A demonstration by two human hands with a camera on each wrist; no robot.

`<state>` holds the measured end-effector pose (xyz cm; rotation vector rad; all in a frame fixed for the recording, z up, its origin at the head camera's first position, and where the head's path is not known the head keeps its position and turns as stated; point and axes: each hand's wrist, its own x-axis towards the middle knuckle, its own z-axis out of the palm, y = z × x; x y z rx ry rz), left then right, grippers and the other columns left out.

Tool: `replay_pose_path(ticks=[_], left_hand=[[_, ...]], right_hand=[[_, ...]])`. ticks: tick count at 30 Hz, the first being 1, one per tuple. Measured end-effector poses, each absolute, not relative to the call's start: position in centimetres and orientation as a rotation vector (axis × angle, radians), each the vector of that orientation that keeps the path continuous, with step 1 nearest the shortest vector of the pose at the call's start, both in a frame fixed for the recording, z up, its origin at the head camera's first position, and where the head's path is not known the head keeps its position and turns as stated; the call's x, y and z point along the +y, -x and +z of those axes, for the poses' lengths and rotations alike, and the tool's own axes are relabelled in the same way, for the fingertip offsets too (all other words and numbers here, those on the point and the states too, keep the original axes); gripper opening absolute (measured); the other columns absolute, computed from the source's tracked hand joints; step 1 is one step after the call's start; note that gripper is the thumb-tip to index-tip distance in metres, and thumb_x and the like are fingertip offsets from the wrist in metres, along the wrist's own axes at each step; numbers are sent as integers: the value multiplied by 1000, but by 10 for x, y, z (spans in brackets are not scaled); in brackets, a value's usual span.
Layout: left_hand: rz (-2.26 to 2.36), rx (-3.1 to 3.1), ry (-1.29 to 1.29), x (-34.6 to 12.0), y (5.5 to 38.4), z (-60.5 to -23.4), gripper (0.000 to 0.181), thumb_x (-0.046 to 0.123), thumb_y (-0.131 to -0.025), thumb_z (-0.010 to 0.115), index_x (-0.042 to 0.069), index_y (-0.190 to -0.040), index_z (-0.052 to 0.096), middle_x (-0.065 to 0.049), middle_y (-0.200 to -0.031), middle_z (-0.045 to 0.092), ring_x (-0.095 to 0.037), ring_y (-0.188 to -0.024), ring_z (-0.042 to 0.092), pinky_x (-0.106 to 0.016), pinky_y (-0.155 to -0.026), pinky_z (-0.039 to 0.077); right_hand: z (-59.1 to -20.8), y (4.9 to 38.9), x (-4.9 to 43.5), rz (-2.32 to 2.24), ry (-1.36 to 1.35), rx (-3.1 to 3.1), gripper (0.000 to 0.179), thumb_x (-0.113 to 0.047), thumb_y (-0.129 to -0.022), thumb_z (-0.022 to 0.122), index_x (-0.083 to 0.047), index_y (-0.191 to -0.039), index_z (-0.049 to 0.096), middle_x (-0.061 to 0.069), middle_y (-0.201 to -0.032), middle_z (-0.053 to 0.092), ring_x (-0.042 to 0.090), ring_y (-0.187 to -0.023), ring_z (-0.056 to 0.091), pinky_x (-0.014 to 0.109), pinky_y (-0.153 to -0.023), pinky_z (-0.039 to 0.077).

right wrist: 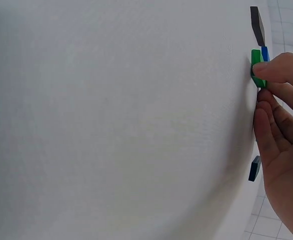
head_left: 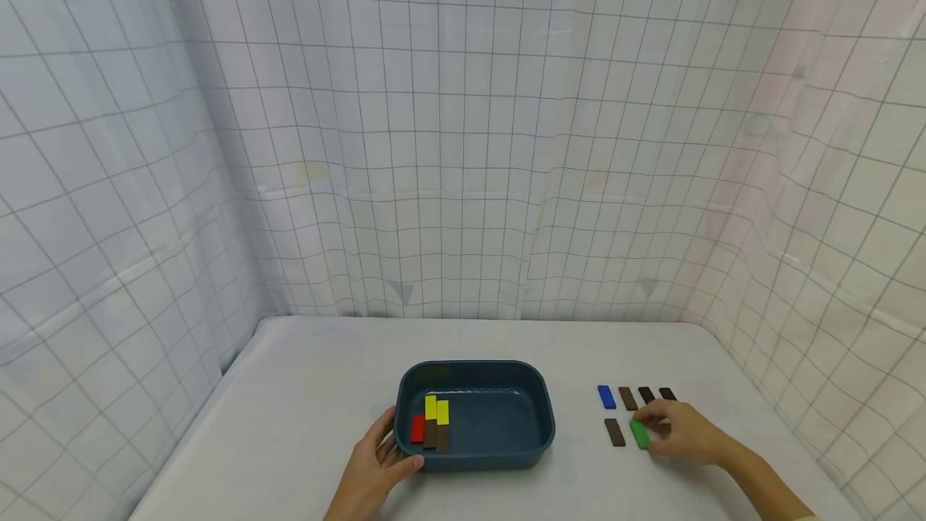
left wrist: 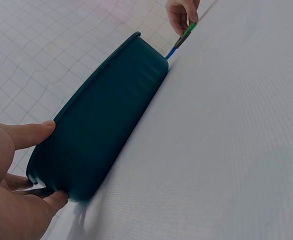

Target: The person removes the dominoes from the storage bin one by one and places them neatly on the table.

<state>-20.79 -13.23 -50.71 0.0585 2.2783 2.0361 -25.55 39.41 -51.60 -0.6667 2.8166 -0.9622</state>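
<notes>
My left hand [head_left: 369,469] grips the left end of a dark teal plastic tub [head_left: 499,461], with its thumb by the near corner. Inside the tub, at its left, lie a red block [head_left: 418,428], yellow blocks [head_left: 431,407] and brown blocks [head_left: 443,439]. On the right of the table, my right hand [head_left: 683,430] pinches a flat green block [head_left: 640,433] between thumb and finger. In the right wrist view, the green block [right wrist: 257,62] is close to the cloth; whether it touches is unclear.
Near the right hand lie a blue block [head_left: 606,397], brown blocks [head_left: 627,399] [head_left: 614,432] and dark blocks [head_left: 646,395] [head_left: 667,394]. White cloth covers the table [head_left: 304,376]. Gridded white curtains [head_left: 463,183] stand behind and at both sides.
</notes>
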Motion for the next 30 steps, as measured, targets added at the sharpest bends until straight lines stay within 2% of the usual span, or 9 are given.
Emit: replay_pose_path(ticks=[5, 17, 24, 30], left_hand=[[2038, 2266, -60, -133, 209, -508, 101, 5, -84, 86, -12, -158, 19, -38, -160, 24, -52, -144, 33, -47, -108, 44], [2050, 2255, -65, -132, 207, -505, 100, 5, -85, 85, -12, -158, 20, -38, -160, 24, -52, -144, 33, -48, -109, 42], [2053, 2251, -75, -132, 207, -504, 100, 6, -85, 85, -13, -158, 19, -38, -160, 23, -52, -144, 32, -48, -109, 42], [2077, 2221, -98, -134, 207, -504, 99, 6, -86, 85, -14, -158, 18, -37, -160, 23, -51, -145, 32, -47, -110, 41]], right_hand=[[-513, 253, 393, -925, 685, 2818, 41, -14, -79, 84, -7, -117, 70, -1, -112, 65, 15, -101, 62, 33, -90, 59], [-507, 255, 390, -944, 735, 2813, 42, -14, -80, 84, -2, -118, 70, -1, -113, 66, 14, -100, 62, 34, -91, 60], [-495, 260, 383, -975, 689, 2781, 43, -12, -81, 83, 0, -119, 69, 5, -117, 67, 29, -105, 63, 43, -95, 58], [-483, 267, 372, -957, 768, 2805, 43, -15, -83, 83, 1, -121, 69, 6, -115, 68, 30, -102, 63, 41, -93, 58]])
